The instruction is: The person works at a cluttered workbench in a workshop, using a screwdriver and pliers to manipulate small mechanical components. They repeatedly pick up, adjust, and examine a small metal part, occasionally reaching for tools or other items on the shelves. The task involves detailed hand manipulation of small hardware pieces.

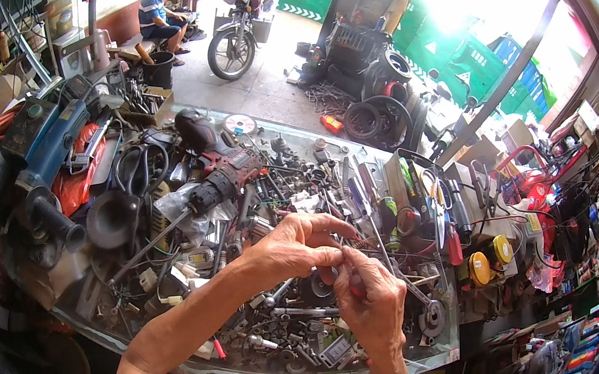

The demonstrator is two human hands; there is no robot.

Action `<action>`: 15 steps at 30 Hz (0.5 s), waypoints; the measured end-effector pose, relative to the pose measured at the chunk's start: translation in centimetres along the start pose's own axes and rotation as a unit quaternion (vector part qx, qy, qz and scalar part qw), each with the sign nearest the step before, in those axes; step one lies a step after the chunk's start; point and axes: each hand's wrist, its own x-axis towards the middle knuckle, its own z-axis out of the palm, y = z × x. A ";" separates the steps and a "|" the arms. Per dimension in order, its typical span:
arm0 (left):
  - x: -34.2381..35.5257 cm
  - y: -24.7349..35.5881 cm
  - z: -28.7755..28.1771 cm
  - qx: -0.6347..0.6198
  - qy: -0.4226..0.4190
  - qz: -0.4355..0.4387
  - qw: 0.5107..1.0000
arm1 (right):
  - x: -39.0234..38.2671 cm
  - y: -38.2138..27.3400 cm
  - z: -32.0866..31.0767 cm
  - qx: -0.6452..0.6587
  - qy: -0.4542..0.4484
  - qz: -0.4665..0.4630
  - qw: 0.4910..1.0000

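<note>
My left hand (297,245) reaches across above a cluttered glass-topped bench, its thumb and fingers pinched together. Whatever sits in that pinch is too small to make out. Against its fingertips comes my right hand (371,292), thumb and forefinger raised and the other fingers curled. A red-ended tool (357,285) shows inside the right hand's curl; the rest of it is hidden. Beneath both hands lie loose metal and plastic parts, among them a socket wrench (304,312) and a small dark wheel (320,286).
A cordless drill (224,175) with a long bit lies left of centre. Scissors (436,194) stand in a holder at right, near yellow round tins (480,268). A blue power tool (53,146) is far left. Beyond are a motorcycle (235,42) and a seated person (162,18).
</note>
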 end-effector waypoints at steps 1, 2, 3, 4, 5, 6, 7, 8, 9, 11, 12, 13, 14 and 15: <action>-0.1 0.1 0.0 0.001 -0.005 -0.006 1.000 | -0.1 0.1 -0.1 0.001 0.003 0.000 1.000; -0.2 0.2 -0.1 0.009 -0.009 -0.006 1.000 | -0.1 0.2 -0.1 0.006 0.009 -0.007 1.000; -0.2 0.2 -0.2 0.008 -0.012 -0.007 1.000 | -0.1 0.5 0.0 0.010 0.015 -0.014 1.000; -0.3 0.1 -0.2 0.007 -0.013 -0.009 1.000 | -0.1 0.7 0.1 0.015 0.020 -0.021 0.999; -0.4 0.1 -0.3 0.005 -0.015 -0.011 1.000 | 0.0 0.6 0.1 0.015 0.026 -0.017 0.999; -0.4 0.4 -0.1 0.016 -0.001 -0.020 1.000 | 0.1 0.3 0.0 0.016 0.032 -0.012 0.999; -0.3 0.3 0.0 0.049 0.015 -0.006 0.999 | 0.2 0.2 0.0 0.015 0.036 -0.008 0.999; -0.2 0.2 0.1 0.082 0.031 0.008 0.996 | 0.2 0.1 0.0 0.012 0.047 -0.001 0.999; -0.1 0.1 0.1 0.116 0.047 0.022 0.992 | 0.2 0.1 0.0 0.010 0.057 0.005 0.998; -0.1 0.2 -0.2 0.104 0.022 0.020 0.994 | 0.2 0.1 0.0 0.006 0.070 0.002 0.998; -0.2 0.2 -0.3 0.099 0.009 0.019 0.995 | 0.2 0.2 0.0 0.005 0.071 -0.007 0.997; -0.2 0.1 -0.3 0.093 0.009 0.011 0.996 | 0.2 0.3 0.0 0.005 0.072 -0.015 0.997; -0.2 0.0 -0.4 0.088 0.009 0.003 0.996 | 0.2 0.3 0.1 0.006 0.066 -0.016 0.998; -0.2 0.0 -0.4 0.082 0.008 -0.004 0.997 | 0.1 0.3 0.1 0.008 0.059 -0.017 0.998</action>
